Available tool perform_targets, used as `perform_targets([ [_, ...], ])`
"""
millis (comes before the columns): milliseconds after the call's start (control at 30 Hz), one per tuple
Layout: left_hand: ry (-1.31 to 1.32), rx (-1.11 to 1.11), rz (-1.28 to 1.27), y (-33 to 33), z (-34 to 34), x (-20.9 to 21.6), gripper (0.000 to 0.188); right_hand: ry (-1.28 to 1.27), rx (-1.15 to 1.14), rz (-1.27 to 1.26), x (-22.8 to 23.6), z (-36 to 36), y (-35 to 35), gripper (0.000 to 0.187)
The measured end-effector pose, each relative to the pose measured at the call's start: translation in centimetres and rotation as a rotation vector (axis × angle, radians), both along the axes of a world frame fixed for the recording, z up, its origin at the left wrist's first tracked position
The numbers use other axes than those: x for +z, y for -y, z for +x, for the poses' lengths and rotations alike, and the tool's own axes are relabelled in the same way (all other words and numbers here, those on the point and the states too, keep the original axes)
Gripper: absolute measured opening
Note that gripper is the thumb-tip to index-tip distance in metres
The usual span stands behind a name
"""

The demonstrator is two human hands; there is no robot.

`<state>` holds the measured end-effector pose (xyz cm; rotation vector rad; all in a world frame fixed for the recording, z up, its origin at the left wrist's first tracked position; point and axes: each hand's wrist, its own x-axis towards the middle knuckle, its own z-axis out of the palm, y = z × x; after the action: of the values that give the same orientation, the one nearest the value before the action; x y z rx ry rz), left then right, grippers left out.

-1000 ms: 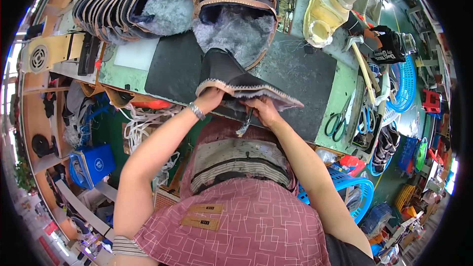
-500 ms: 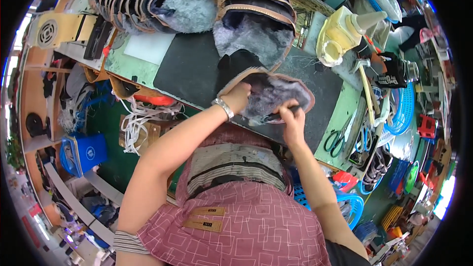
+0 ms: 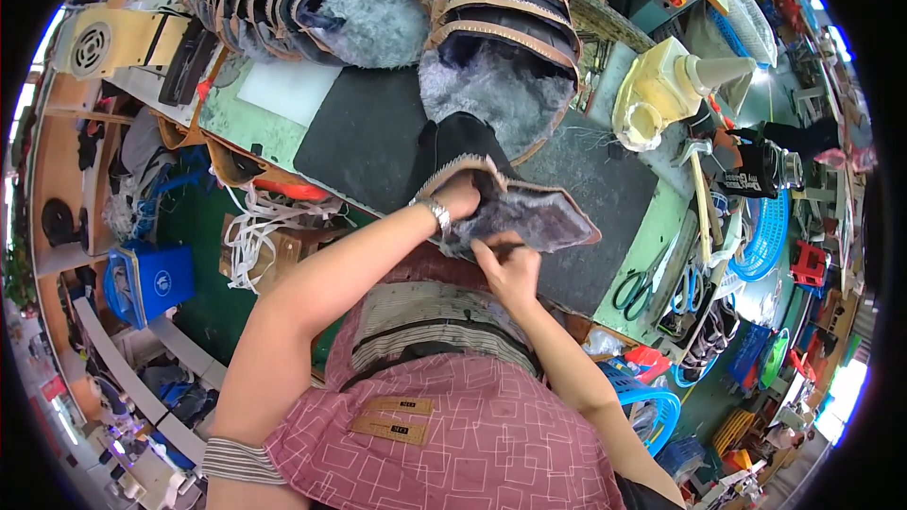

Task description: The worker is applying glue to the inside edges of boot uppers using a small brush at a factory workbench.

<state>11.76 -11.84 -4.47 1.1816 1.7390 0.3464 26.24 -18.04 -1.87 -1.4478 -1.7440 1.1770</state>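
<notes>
A fur-lined shoe upper [image 3: 548,219] with grey fluffy lining, a black outer and a tan stitched rim lies tilted at the bench's near edge. My left hand [image 3: 459,198], a metal watch band at its wrist, reaches into its opening and grips it, the fingertips partly hidden by the rim. Against the near edge of the fur, my right hand [image 3: 511,270] has its fingers curled closed; what is between them cannot be made out. Right behind stands a nested row of similar uppers [image 3: 501,85], with a second row [image 3: 373,19] to its left.
A black mat [image 3: 354,132] covers part of the green bench. At the right lie scissors [image 3: 633,293], a hammer [image 3: 700,189] and a cream plastic container [image 3: 652,90] with a spout. A blue bin [image 3: 165,283] stands on the floor at left.
My right hand has moved left and nearer to me along the upper. The upper's right end has folded narrower and tipped lower. My left hand keeps its hold.
</notes>
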Motion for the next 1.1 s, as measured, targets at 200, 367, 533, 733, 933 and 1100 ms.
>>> perform_targets([
  [200,-0.338,-0.424,0.608,7.5,0.0,0.5,0.04,-0.625,-0.004,0.181,9.9,5.0,-6.1,0.011],
  [367,-0.611,-0.346,1.21,4.9,-0.9,5.9,0.037,0.256,0.061,0.43,12.8,2.6,-17.7,0.023],
  [533,-0.387,0.029,0.557,-0.1,-6.7,4.8,0.036,0.841,0.368,0.885,9.4,-3.8,-24.0,0.034],
  [733,-0.883,0.223,0.516,4.1,-26.4,8.8,0.038,0.979,0.466,0.998,6.2,-3.7,-26.1,0.038],
  [933,-0.889,0.663,0.544,7.6,-44.5,2.5,0.06,0.897,0.52,0.92,7.8,-4.6,-26.0,0.047],
  [1100,-1.156,0.497,0.842,1.3,-34.7,3.4,0.069,0.906,0.487,0.753,9.4,-3.9,-21.7,0.022],
])
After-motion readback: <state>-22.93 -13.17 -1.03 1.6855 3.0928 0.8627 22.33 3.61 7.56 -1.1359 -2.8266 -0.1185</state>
